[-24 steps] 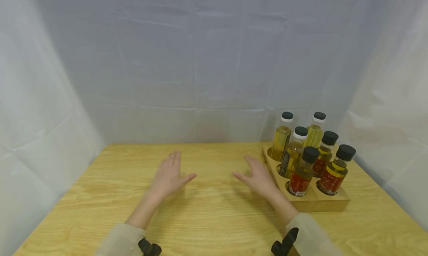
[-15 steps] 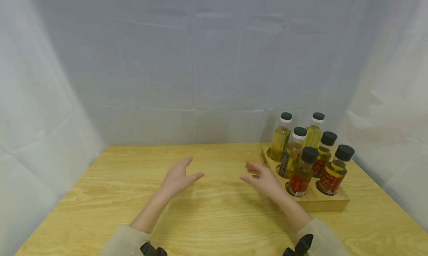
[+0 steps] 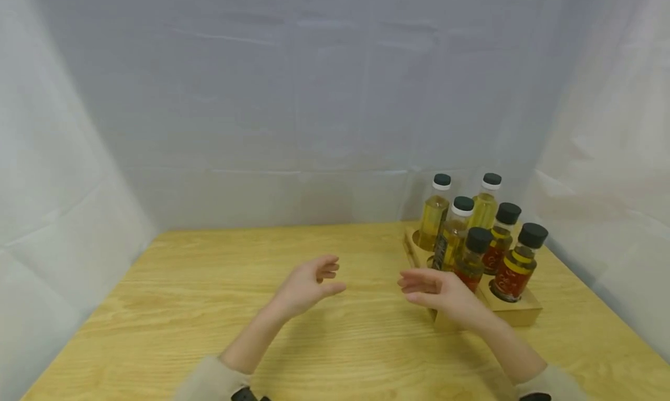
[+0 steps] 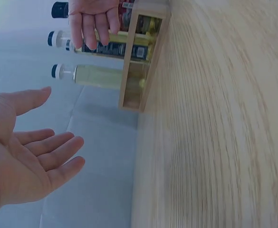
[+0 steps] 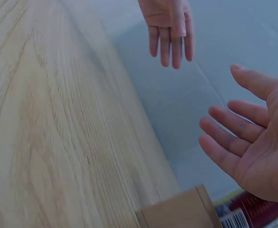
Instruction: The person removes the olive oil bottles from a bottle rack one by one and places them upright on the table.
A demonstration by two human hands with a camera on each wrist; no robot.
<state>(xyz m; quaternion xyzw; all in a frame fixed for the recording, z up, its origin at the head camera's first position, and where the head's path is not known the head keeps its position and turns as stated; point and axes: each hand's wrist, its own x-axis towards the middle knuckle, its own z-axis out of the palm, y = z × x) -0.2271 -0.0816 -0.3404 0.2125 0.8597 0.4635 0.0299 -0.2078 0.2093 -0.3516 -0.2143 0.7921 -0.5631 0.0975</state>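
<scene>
Both hands raised off the bench, palms turned toward each other, nothing held. Left hand (image 3: 307, 283): fingers loosely extended and slightly spread, thumb pointing toward the other hand; grip apart and empty, confirmed in the left wrist view, where the palm (image 4: 20, 156) lies open with relaxed fingers. Right hand (image 3: 445, 293): fingers straight and roughly parallel, pointing toward the left hand, grip likewise apart and empty; the right wrist view shows the same open palm (image 5: 257, 142) with the left hand's fingers (image 5: 169, 28) across from it. A clear gap separates the two hands over the middle of the bench (image 3: 183, 308), a light wood-grain top. The right hand hovers just in front of the near left corner of a wooden bottle rack (image 3: 515, 312), partly covering it; whether it touches the rack cannot be told. The rack sits toward the far right corner of the bench and carries six bottles in two rows, all upright in round wells. Nearest the right hand: a dark-capped bottle with a red label (image 3: 473, 255). Beside it, another red-labelled bottle with a yellow neck band (image 3: 515, 264). Behind these, a black-labelled oil bottle (image 3: 451, 233), a third red-labelled bottle (image 3: 499, 238), and two pale yellow oil bottles at the back (image 3: 433, 212) (image 3: 485, 203). White cloth backdrop (image 3: 314, 98) surrounds the far and side edges.
</scene>
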